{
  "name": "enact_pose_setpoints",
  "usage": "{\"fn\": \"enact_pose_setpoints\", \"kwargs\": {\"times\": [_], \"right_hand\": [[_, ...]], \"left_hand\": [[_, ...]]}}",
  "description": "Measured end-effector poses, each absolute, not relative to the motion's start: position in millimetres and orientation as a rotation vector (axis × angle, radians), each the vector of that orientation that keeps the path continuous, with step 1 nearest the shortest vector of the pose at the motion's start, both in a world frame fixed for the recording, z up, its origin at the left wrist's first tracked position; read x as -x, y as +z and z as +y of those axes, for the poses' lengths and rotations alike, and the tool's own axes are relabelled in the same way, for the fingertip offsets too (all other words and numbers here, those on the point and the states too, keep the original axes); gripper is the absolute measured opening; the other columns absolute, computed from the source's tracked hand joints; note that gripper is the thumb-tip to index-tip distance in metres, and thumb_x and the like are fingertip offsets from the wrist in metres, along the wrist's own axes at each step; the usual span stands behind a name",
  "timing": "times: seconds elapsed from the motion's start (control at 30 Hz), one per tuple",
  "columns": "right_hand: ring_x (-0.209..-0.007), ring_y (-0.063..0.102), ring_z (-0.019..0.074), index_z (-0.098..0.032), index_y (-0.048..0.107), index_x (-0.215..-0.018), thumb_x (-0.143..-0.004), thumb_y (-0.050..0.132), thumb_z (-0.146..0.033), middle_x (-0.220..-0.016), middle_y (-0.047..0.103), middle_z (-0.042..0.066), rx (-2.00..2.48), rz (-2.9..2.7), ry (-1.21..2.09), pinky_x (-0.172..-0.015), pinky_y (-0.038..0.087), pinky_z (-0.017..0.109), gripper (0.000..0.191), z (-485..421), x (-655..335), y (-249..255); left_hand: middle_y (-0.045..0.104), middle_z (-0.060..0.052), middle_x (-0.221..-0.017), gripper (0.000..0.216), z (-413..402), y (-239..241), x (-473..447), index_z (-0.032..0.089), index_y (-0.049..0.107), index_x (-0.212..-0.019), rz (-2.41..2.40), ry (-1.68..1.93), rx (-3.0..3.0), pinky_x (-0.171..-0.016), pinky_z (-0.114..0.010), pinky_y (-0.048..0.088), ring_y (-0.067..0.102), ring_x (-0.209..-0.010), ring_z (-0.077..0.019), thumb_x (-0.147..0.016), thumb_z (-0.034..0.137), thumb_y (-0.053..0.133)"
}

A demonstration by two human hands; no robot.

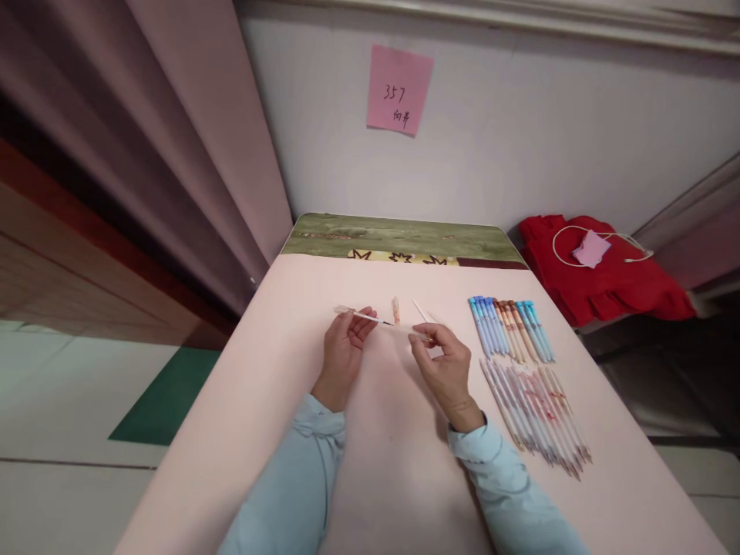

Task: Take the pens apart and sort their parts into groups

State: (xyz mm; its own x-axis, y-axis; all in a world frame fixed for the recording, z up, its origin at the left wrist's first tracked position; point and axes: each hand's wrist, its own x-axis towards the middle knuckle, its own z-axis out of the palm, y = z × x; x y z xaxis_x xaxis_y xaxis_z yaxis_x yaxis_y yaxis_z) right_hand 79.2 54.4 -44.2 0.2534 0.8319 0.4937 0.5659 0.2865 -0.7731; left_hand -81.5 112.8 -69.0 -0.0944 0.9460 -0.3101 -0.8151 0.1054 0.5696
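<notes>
My left hand [345, 347] pinches a thin pen refill [370, 316] near its left end, above a pale pink table [277, 401]. My right hand [444, 361] is closed on a clear pen barrel [417, 331] at the refill's right end, where the dark tip points. The two parts meet between the hands. Just behind the hands lie a small orange-patterned pen part [396, 309] and a thin white stick [420, 310].
A row of blue and orange pens [512, 329] lies right of my hands, with several clear pens [535, 408] nearer me. A red cloth [601, 274] with a white cord sits off the table's right. A pink note [398, 89] hangs on the wall.
</notes>
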Motion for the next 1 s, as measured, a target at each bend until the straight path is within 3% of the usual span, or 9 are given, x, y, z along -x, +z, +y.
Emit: {"fn": "enact_pose_setpoints", "kwargs": {"times": [0.13,0.47,1.0], "right_hand": [[-0.061,0.061,0.0121,-0.020,0.068,-0.091,-0.083,0.063,-0.026,-0.082,0.069,0.002,1.400,-1.422,0.272,-0.047,0.045,0.021,0.011,55,-80,-46],[-0.064,0.064,0.0145,-0.021,0.069,-0.091,-0.085,0.062,-0.031,-0.083,0.072,0.002,1.437,-1.450,0.309,-0.066,0.053,0.027,0.014,57,-74,-52],[-0.069,0.062,0.0141,-0.021,0.067,-0.092,-0.086,0.063,-0.029,-0.082,0.071,0.001,1.365,-1.476,0.327,-0.070,0.052,0.027,0.011,56,-71,-55]], "left_hand": [[0.076,-0.010,-0.085,0.010,113,-68,82,0.014,0.062,-0.082,0.748,1.496,-0.228,-0.080,-0.031,0.057,0.073,-0.077,-0.0177,-0.080,0.019,0.070],[0.076,-0.010,-0.085,0.015,109,-68,78,0.014,0.063,-0.084,0.731,1.439,-0.307,-0.077,-0.030,0.057,0.073,-0.078,-0.0172,-0.078,0.022,0.073],[0.077,-0.014,-0.093,0.016,97,-64,71,0.013,0.066,-0.086,0.668,1.266,-0.486,-0.076,-0.032,0.060,0.074,-0.080,-0.0207,-0.082,0.026,0.073]]}}
